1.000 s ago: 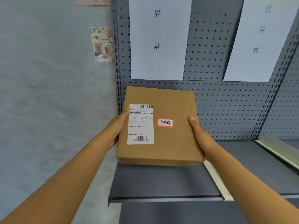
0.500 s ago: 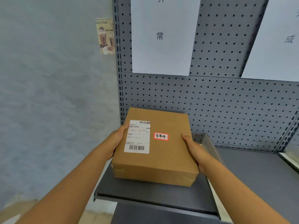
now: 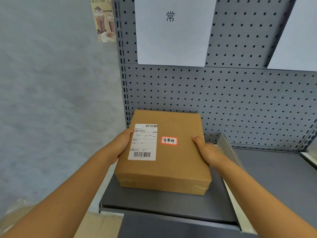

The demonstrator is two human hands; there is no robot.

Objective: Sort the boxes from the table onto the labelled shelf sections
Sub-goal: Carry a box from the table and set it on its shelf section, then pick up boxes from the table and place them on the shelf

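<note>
Since the earlier frames the brown cardboard box [image 3: 164, 152] has come down and forward from in front of the pegboard onto the grey shelf [image 3: 154, 201], where its underside now appears to rest on the left section, with its far edge close to the perforated back panel [image 3: 240, 100]. Both hands still grip it from the sides: the left hand [image 3: 122, 143] is wrapped around the left edge, thumb on top beside the white shipping label [image 3: 143, 142], and the right hand [image 3: 205, 150] clasps the right edge, thumb lying on the top face. Neither hand has let go, and the fingers under or behind the box are hidden. A small red-bordered sticker [image 3: 169, 140] with handwritten characters sits near the middle of the lid, just right of the shipping label. Clear tape wraps the box's near side. Directly above this section a white paper sign [image 3: 173, 40] hangs on the back panel, showing the character 常; the upper part of it is cut off by the frame. A second white sheet [image 3: 298, 40] shows at the upper right. A pale divider strip [image 3: 229, 155] stands just right of the box, separating this section from the next one. On the grey wall at left hangs a small drinks poster [image 3: 103, 19].
</note>
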